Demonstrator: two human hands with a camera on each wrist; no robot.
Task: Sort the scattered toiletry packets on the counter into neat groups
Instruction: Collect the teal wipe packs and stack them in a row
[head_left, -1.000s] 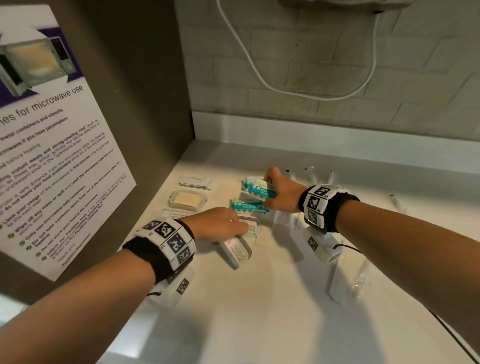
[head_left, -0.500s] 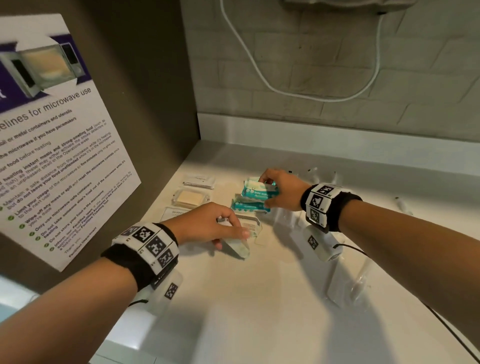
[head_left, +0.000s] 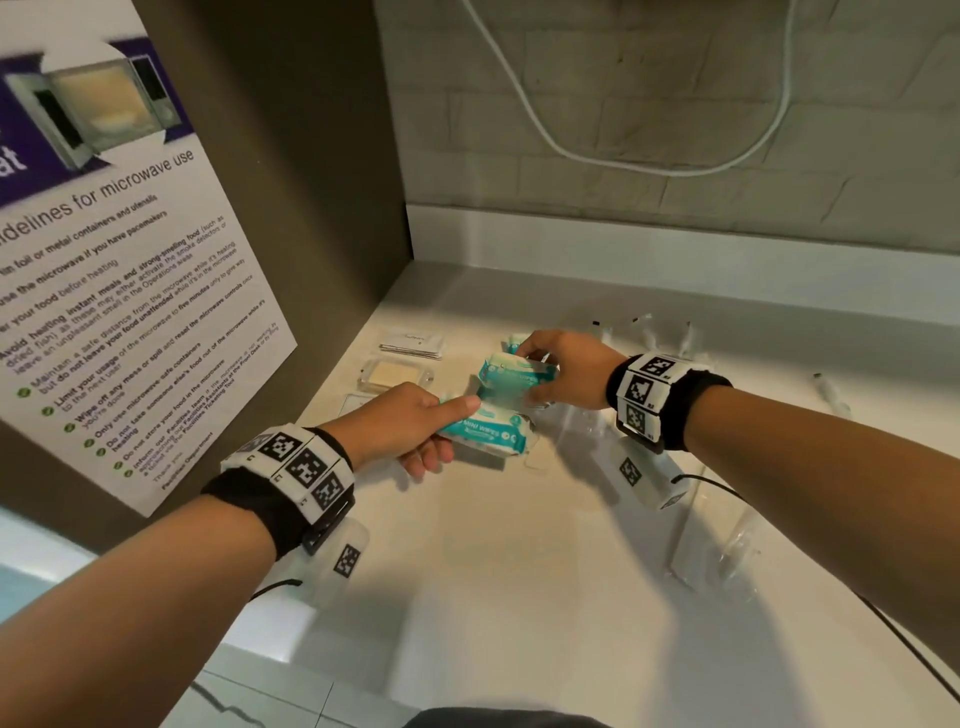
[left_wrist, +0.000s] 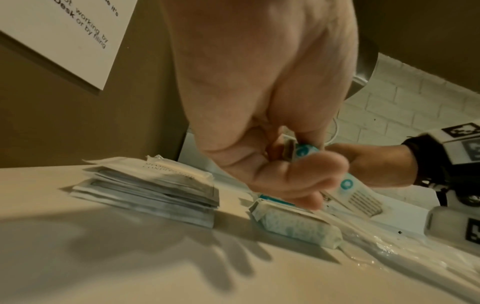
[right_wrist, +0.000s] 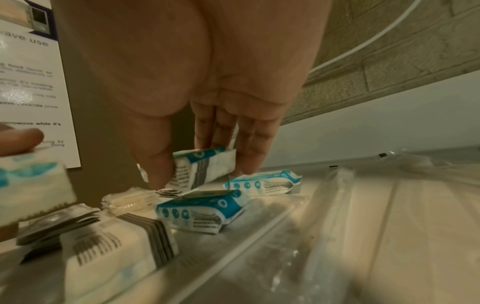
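Counter (head_left: 519, 597): wipes packs (head_left: 485, 434) between hands (head_left: 400, 426).

The left hand (head_left: 400, 426) has released the white-and-red packet it pressed on the desk one second ago and now grips one end of a teal wipes pack (head_left: 485, 434), thumb on top, fingers beneath; that pack is raised off the desk. The right hand (head_left: 569, 371) has shifted slightly nearer the person and now pinches a second teal pack (head_left: 511, 376), lifted and tilted, just above the first. The head camera has moved closer, so the poster at left appears larger.
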